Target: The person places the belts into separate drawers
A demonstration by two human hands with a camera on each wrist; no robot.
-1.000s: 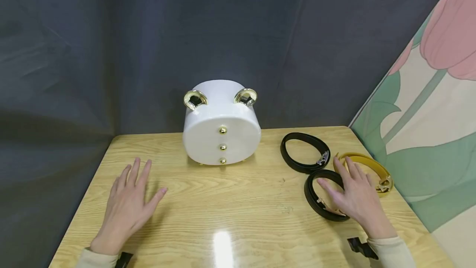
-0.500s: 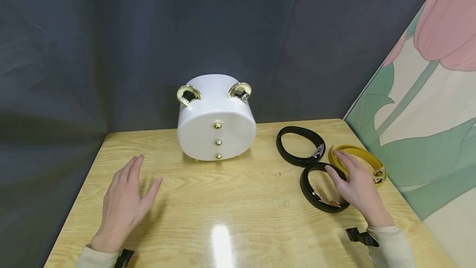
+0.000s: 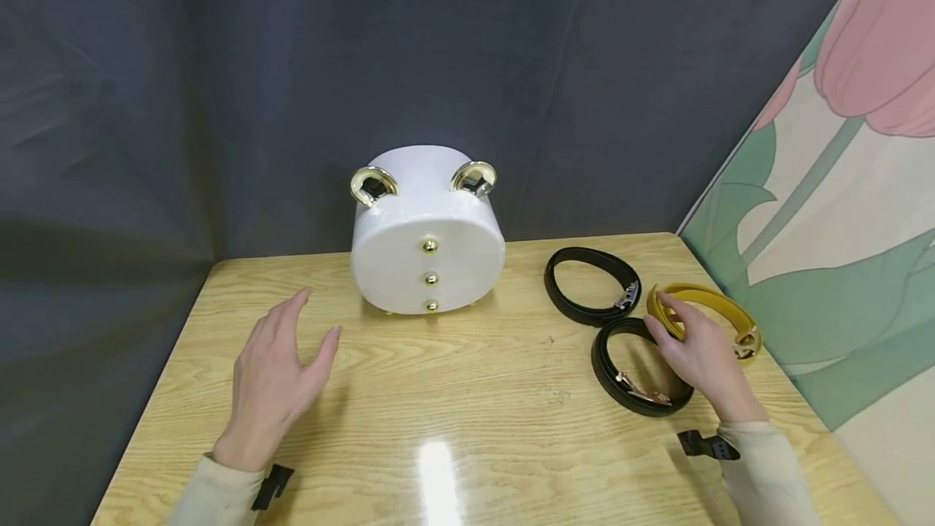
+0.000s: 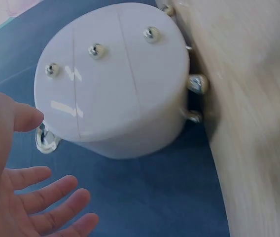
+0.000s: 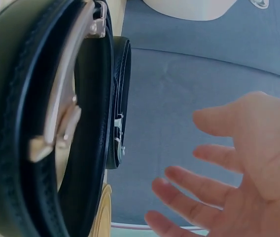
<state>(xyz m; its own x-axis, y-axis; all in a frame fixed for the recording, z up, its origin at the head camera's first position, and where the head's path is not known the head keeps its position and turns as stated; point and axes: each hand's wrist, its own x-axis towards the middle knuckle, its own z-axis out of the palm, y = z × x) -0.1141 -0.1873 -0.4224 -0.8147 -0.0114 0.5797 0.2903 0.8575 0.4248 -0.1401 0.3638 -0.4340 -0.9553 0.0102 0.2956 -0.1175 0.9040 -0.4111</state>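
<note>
My left hand (image 3: 273,372) hovers above the table's left side with thumb and fingers spread apart, holding nothing. In the left wrist view its fingers point toward a white rounded box (image 4: 110,79) with gold knobs. My right hand (image 3: 701,355) hangs over the right side, fingers loosely bent and nothing between them. It is nearest to a coiled black belt (image 3: 643,404) with a rose-gold buckle and a coiled yellow belt (image 3: 738,319). Behind these lies another coiled black belt (image 3: 584,315) with a silver buckle. The right wrist view shows a gap between the hand and the belts.
The white box stands at the back middle of the wooden table (image 3: 467,380), with two gold ear-like rings on top. A dark curtain (image 3: 292,88) hangs behind the table. A panel with a tulip pattern (image 3: 862,282) borders the right edge.
My left hand has moved to the right and turned a little, its fingers closer together. My right hand has shifted slightly and its fingers bend more. The belts and box stay put; the view shifted a little.
</note>
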